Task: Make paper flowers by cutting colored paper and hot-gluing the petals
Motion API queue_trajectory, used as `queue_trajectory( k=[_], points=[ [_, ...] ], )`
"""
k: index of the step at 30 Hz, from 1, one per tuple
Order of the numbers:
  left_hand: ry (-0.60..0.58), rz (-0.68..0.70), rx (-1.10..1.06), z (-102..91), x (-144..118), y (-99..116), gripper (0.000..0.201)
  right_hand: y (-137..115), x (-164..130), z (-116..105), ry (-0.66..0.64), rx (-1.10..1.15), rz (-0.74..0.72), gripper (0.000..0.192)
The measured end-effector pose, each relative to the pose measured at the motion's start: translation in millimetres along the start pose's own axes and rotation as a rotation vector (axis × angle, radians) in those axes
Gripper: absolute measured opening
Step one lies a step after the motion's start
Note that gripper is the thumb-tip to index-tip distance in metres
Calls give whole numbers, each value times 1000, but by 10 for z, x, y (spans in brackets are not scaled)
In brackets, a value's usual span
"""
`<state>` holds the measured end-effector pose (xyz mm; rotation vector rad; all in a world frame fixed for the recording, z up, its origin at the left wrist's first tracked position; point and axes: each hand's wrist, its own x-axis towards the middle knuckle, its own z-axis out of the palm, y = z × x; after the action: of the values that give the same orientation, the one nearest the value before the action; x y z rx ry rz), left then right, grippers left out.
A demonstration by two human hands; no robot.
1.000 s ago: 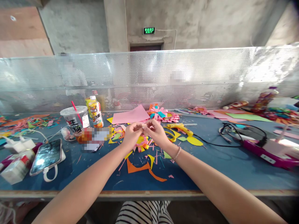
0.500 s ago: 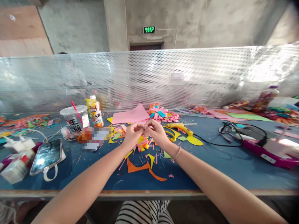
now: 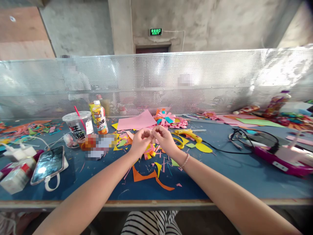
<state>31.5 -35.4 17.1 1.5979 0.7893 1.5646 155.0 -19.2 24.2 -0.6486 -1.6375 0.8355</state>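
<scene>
Paper piece (image 3: 151, 133): small, pale, held above the blue surface (image 3: 232, 176) between both hands; its exact shape cannot be told. The left hand (image 3: 138, 142) and right hand (image 3: 165, 138) meet at the fingertips, fingers pressed together in a pinch on the piece. Nearest the edge lies an orange offcut (image 3: 146, 178). Beneath the hands sits a pile of coloured scraps (image 3: 150, 151). Just beyond the right hand lies a yellow glue gun (image 3: 188, 133). Farther back rests a pink sheet (image 3: 137, 122).

Both hands, left hand (image 3: 139, 142) and right hand (image 3: 164, 138), pinch a paper flower (image 3: 149, 150) above the blue table (image 3: 234, 173).
</scene>
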Motion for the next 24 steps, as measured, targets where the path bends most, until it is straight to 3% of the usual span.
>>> queue_trajectory(
  k=[24],
  points=[
    [30,8,125,-18,19,-44,18,45,15,20,-18,121,60,17]
  ],
)
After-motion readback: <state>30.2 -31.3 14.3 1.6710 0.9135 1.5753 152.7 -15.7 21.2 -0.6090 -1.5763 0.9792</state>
